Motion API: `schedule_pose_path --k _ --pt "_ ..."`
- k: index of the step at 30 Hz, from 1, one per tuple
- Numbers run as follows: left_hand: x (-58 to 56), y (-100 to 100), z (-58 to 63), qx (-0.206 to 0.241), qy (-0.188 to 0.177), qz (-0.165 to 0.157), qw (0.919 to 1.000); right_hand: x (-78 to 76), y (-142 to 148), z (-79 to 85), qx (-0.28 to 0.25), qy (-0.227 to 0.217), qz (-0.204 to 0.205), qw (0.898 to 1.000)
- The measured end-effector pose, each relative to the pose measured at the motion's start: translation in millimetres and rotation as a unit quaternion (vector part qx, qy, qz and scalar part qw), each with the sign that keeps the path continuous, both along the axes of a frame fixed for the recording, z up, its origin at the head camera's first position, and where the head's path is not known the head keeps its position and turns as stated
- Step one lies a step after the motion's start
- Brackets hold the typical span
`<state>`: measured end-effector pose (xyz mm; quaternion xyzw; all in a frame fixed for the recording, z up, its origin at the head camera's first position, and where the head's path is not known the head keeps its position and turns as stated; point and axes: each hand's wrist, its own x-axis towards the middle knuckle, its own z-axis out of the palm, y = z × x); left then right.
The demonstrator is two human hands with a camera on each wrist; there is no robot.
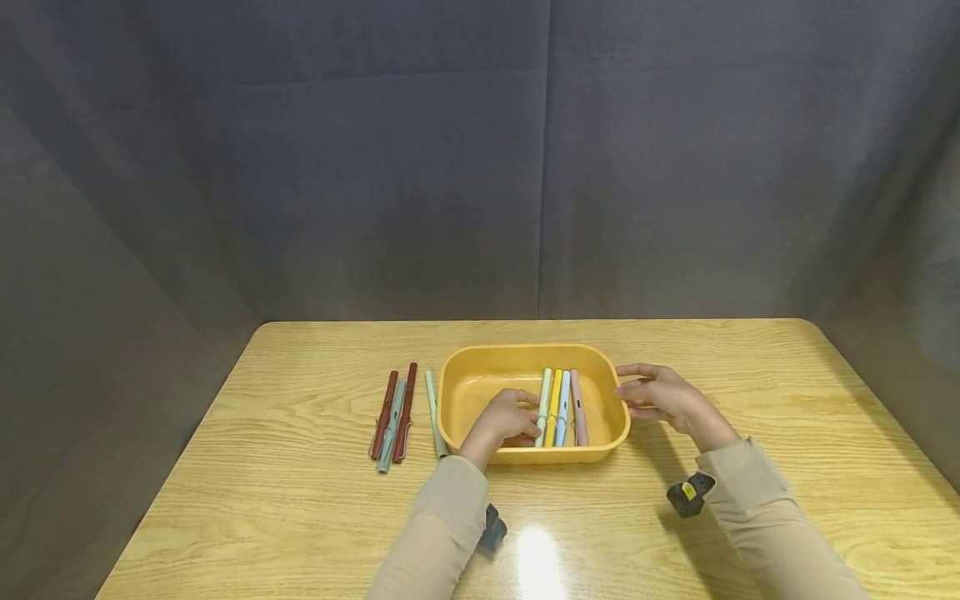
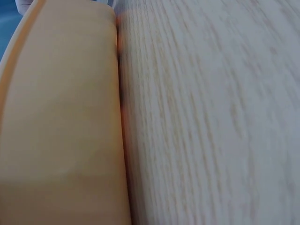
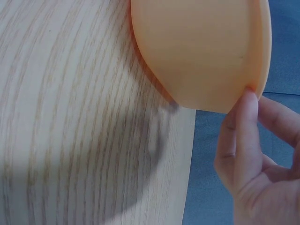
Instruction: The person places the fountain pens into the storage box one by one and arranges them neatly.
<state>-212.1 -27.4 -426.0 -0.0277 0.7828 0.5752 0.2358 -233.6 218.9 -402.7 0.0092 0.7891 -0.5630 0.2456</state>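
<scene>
The yellow tray (image 1: pixel 528 457) holds a row of pens: a pale green pen (image 1: pixel 546 387), a yellow pen (image 1: pixel 555 400), a light blue pen (image 1: pixel 562 408) and a pinkish pen (image 1: pixel 578 408). My left hand (image 1: pixel 504 419) reaches in over the front wall, thumb and fingers pinching the pale green pen at the row's left end. That hand is out of sight in its own wrist view, where the tray wall (image 2: pixel 61 112) fills the left side. At the tray's right end, my right hand (image 1: pixel 670 398) touches the rim with extended fingers (image 3: pixel 247 136).
Left of the tray, two dark red pens (image 1: pixel 385 414) (image 1: pixel 406 412) lie with a grey-green pen (image 1: pixel 392 427) between them. A sage green pen (image 1: pixel 434 412) lies right beside the tray's left wall. A dark curtain (image 1: pixel 405 183) hangs behind the wooden table (image 1: pixel 262 467).
</scene>
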Motion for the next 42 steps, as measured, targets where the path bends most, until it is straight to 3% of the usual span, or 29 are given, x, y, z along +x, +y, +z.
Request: schedule_pose_path --k 11,26,42 --pt "-1.0 1.6 0.0 0.022 -0.002 -0.003 0.9998 -1.0 1.2 -1.1 -0.008 -0.002 0.000 1.000" --pt "-4.9 2.1 -5.3 -0.009 0.025 0.023 0.9994 -1.0 1.3 -3.5 -0.010 0.001 -0.001 1.000" --pt "-6.6 -16.1 6.9 0.006 0.051 0.025 0.9984 -1.3 0.6 -3.1 -0.008 -0.008 -0.010 1.000"
